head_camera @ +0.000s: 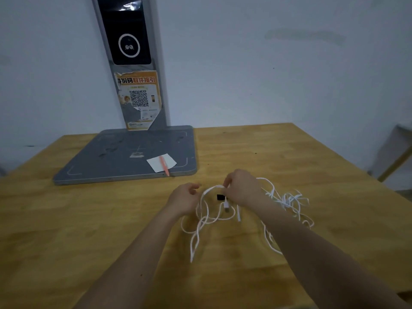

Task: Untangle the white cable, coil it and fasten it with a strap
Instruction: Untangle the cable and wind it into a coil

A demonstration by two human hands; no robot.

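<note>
A tangled white cable [206,221] lies in loose loops on the wooden table [89,219], with a denser knot of strands [289,200] to the right. My right hand [242,188] pinches a raised loop of the cable near its top. Below that hand hangs a white USB plug [226,206]. A small black strap [220,197] lies on the table just left of my right hand. My left hand [184,197] hovers beside the loop, fingers curled and apart, holding nothing.
A grey flat base [124,157] with an upright post [133,63] stands at the back left against the wall. A white card [161,162] and an orange pen [164,166] lie on its front right corner. The table's right edge runs diagonally.
</note>
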